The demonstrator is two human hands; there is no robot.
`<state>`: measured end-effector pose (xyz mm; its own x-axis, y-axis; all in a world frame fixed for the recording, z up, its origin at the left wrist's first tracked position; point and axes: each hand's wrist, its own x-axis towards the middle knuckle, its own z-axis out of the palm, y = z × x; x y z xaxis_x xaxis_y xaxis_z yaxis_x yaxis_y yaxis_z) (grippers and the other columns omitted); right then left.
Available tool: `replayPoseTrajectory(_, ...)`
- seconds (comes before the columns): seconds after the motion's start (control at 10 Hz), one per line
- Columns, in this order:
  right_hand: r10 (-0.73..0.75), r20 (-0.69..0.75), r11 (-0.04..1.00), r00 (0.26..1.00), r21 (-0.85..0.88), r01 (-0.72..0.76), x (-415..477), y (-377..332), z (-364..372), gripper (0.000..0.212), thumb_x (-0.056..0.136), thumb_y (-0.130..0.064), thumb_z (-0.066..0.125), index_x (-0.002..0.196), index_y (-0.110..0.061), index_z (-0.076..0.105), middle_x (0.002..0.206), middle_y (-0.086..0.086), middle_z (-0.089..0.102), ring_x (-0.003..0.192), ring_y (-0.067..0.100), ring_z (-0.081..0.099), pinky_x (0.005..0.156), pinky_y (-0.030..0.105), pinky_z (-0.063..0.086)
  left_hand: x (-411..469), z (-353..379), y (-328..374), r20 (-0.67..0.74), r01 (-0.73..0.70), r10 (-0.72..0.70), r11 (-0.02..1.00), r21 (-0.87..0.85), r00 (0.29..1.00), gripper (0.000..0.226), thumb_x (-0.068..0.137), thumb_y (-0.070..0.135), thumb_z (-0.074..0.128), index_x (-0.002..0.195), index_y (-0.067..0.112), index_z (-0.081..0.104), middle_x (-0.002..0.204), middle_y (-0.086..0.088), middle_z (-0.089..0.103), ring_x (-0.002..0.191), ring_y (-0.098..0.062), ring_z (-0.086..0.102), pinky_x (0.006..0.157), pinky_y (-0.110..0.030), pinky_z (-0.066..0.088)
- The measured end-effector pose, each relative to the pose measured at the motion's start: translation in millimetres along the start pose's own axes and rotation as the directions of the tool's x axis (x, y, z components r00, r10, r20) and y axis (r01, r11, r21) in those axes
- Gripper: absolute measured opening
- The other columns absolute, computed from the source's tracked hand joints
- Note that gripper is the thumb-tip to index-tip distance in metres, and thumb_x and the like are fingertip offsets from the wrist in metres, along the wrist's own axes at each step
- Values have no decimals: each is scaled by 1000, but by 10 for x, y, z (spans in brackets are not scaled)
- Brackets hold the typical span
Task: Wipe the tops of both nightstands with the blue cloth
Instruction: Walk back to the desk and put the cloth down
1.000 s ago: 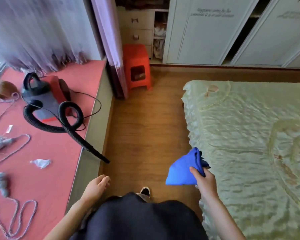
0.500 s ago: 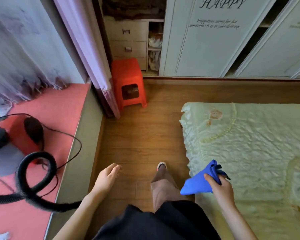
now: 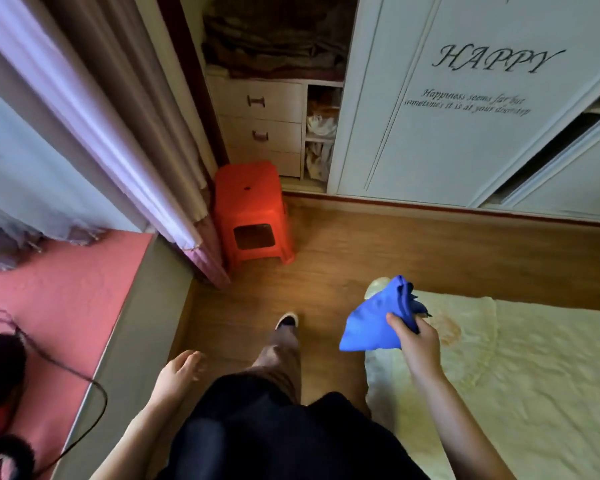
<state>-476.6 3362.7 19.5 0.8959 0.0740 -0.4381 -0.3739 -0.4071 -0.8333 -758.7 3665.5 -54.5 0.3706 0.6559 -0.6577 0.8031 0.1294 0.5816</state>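
Cloth carried along the bedside, no nightstand in sight.
Her right hand (image 3: 418, 344) pinched the bunched blue cloth (image 3: 374, 323), ready for wiping; the left hand (image 3: 177, 372) swung loose and empty, opposite.

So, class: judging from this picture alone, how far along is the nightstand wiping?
Done: nothing visibly wiped; no nightstand is in view. In hand: the right hand grips the bunched blue cloth beside the bed; the left hand is empty over the wooden floor. Left: apparently both nightstand tops.
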Motion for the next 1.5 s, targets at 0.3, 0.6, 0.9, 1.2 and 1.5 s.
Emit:
replayPoseTrajectory(0.3,166,-222,977,961,171,-129,1700,-700,101,14,86,-16,69,95,-6,67,92,15,68,87,30,63,81,45,50,1751,518,2713,227,-207,190,977,53,955,25,75,34,47,76,18,67,72,-5,67,72,-26,59,65,-32,43)
replayPoseTrajectory(0.6,441,-511,884,738,391,-257,2261,-989,-530,27,86,-20,69,105,-1,65,97,21,68,89,37,64,80,50,52,2358,2030,5401,648,-589,332,775,227,686,34,78,42,44,82,18,68,81,-2,70,78,-22,65,82,-41,49)
replayPoseTrajectory(0.9,641,-518,723,566,656,-218,3306,-841,-1410,22,88,-18,68,104,-4,59,92,14,63,77,22,60,62,36,44,2328,3792,6697,752,-622,207,714,321,626,26,97,30,47,104,11,64,99,-6,66,88,-21,61,77,-32,51)
replayPoseTrajectory(1.2,569,-578,769,585,626,-130,4674,-1360,-2886,39,88,-22,69,102,13,60,100,32,63,93,46,61,79,56,51,2585,4972,7856,708,-612,158,651,450,688,26,97,12,42,89,3,65,96,-22,68,83,-32,62,73,-36,48)
replayPoseTrajectory(1.5,640,-599,703,481,709,-55,5786,-1226,-4340,19,88,-14,68,78,-2,58,77,12,60,68,20,57,57,27,43,2512,7186,8952,768,-659,92,584,473,633,28,97,14,42,89,3,66,94,-24,69,82,-35,63,69,-35,47)
